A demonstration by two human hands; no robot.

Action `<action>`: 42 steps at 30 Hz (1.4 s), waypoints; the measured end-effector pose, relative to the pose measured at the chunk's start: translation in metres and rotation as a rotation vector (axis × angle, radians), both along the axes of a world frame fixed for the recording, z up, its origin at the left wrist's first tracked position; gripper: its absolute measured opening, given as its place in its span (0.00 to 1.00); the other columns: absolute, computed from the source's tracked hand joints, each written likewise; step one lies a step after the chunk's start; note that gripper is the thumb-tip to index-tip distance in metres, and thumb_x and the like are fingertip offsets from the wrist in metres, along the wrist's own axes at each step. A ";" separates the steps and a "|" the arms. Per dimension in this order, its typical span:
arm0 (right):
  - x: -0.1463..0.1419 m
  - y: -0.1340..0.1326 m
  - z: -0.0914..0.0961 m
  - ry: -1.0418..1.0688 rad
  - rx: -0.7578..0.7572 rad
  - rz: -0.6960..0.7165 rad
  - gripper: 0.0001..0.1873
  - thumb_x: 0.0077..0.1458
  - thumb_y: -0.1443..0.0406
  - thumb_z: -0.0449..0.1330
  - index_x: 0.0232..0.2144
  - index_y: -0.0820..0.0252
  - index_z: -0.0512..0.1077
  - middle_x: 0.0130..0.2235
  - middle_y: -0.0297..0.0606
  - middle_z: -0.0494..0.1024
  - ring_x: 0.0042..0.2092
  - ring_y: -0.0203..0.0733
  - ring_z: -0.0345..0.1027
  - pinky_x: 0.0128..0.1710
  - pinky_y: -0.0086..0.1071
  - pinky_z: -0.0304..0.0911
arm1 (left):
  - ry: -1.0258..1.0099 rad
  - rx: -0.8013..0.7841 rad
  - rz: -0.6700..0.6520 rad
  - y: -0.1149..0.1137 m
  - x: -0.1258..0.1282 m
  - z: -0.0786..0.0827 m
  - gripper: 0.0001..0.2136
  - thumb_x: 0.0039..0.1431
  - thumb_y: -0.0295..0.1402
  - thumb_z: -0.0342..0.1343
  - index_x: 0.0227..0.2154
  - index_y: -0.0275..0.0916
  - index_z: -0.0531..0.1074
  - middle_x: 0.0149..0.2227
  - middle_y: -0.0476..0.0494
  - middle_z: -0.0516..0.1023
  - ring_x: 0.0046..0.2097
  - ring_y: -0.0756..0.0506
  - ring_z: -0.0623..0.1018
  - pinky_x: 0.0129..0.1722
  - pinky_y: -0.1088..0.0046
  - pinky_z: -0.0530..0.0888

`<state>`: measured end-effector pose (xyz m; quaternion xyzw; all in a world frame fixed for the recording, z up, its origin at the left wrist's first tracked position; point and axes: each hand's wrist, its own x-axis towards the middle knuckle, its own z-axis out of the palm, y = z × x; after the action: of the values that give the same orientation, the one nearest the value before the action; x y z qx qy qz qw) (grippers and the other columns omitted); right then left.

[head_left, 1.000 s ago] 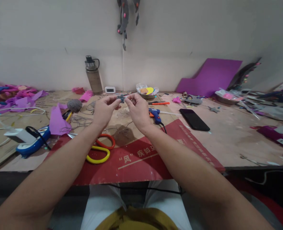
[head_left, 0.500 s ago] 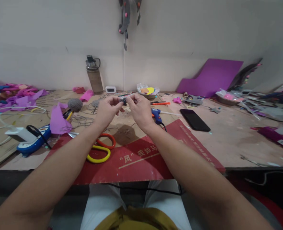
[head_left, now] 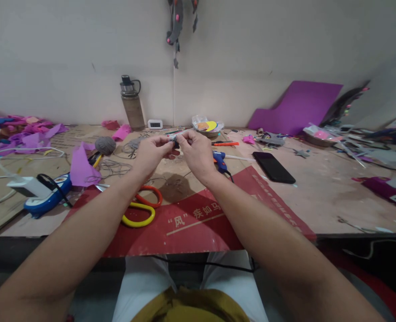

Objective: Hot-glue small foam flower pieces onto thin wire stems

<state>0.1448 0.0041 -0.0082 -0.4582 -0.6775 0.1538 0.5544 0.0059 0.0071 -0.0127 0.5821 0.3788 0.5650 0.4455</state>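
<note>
My left hand and my right hand meet over the table, fingertips almost touching. Between them is a small dark grey piece, mostly covered by the fingers; its kind cannot be made out. Both hands are closed in a pinch on it. Below my left forearm lie scissors with one orange and one yellow handle, their blades partly hidden by the arm. A blue glue gun rests just right of my right wrist. Under the forearms is a red printed board.
Left are a grey yarn ball, purple felt scrap and blue power strip with cables. A bottle stands by the wall. Right lie a black phone and orange cutter; a purple sheet leans behind.
The fingers have shifted slightly around the small grey piece, with the left fingers curled a little closer. The view has tilted marginally; the things on the table stay put.
</note>
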 end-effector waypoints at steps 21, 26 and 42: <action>-0.006 -0.007 -0.004 -0.073 0.009 -0.009 0.06 0.53 0.63 0.57 0.27 0.59 0.69 0.27 0.32 0.69 0.30 0.34 0.57 0.31 0.30 0.52 | -0.069 0.007 0.137 -0.001 0.003 0.002 0.02 0.50 0.27 0.57 0.24 0.34 0.70 0.21 0.50 0.73 0.21 0.53 0.74 0.21 0.79 0.70; -0.010 -0.007 -0.004 0.069 -0.110 0.034 0.08 0.51 0.62 0.58 0.24 0.60 0.68 0.22 0.29 0.66 0.25 0.31 0.54 0.27 0.28 0.50 | -0.081 0.079 0.120 0.000 0.003 0.001 0.04 0.49 0.27 0.57 0.23 0.35 0.69 0.19 0.52 0.70 0.19 0.55 0.70 0.18 0.81 0.64; -0.008 0.007 -0.008 0.351 -0.227 0.146 0.10 0.44 0.60 0.62 0.29 0.60 0.69 0.22 0.26 0.63 0.25 0.30 0.53 0.27 0.28 0.50 | -0.045 0.110 0.046 0.000 0.002 -0.002 0.03 0.51 0.29 0.57 0.27 0.36 0.71 0.18 0.50 0.72 0.19 0.53 0.71 0.19 0.79 0.63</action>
<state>0.1365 0.0107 -0.0158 -0.4334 -0.5803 0.3462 0.5963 0.0082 0.0072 -0.0147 0.5840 0.3503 0.6080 0.4081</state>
